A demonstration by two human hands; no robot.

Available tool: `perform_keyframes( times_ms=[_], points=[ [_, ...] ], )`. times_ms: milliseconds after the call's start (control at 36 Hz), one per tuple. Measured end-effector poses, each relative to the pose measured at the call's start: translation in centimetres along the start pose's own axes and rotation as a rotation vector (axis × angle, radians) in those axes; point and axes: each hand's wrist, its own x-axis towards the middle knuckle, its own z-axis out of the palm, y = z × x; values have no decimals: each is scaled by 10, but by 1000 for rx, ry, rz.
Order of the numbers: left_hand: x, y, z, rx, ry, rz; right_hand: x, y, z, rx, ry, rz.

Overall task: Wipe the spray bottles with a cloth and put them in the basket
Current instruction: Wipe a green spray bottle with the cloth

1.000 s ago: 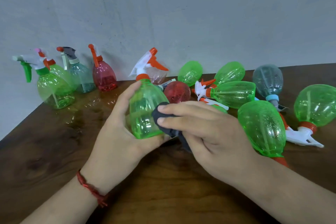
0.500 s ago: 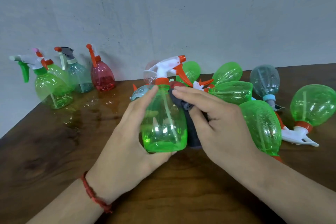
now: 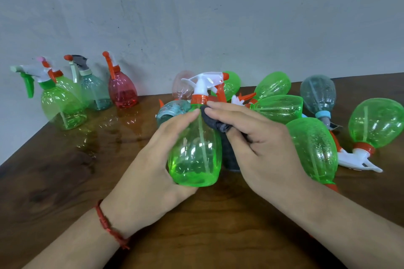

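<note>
A person's left hand [image 3: 153,159] holds a green spray bottle [image 3: 194,155] upright just above the middle of the worktop [image 3: 65,181]. Its grip is wrapped round the bottle's left side and base, with the thumb lying up towards the neck. The bottle has an orange collar and a white trigger head with an orange nozzle that points right.

The right hand [image 3: 258,144] holds a dark grey cloth [image 3: 215,119]. Its grip is narrow, with the cloth bunched between the fingers and the thumb. The fingertips press the cloth against the bottle's shoulder, just under the collar, and the rest of the cloth hangs down behind the bottle's right side.

A red thread [image 3: 107,225] is tied round the left wrist.

Four bottles stand upright near the far left corner of the worktop, by the wall [image 3: 196,17]. Among them are a big green bottle [image 3: 63,109], a teal bottle [image 3: 94,91] and a red bottle [image 3: 122,91].

A heap of bottles lies on its side along the far edge and towards the right edge, behind and beside the hands. Most are green, one of them [image 3: 312,148] just beside the right wrist. A grey-blue bottle [image 3: 317,94] lies farther back.
</note>
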Motion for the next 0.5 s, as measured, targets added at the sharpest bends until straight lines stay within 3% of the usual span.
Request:
perform_keyframes(
  times_ms=[389,500],
  points=[
    [6,5,0,-359,308,-273,-6,-11,1,-127,-218,-267],
    [9,4,-2,-355,312,-295,-6,-12,2,-124,-248,-281]
  ],
)
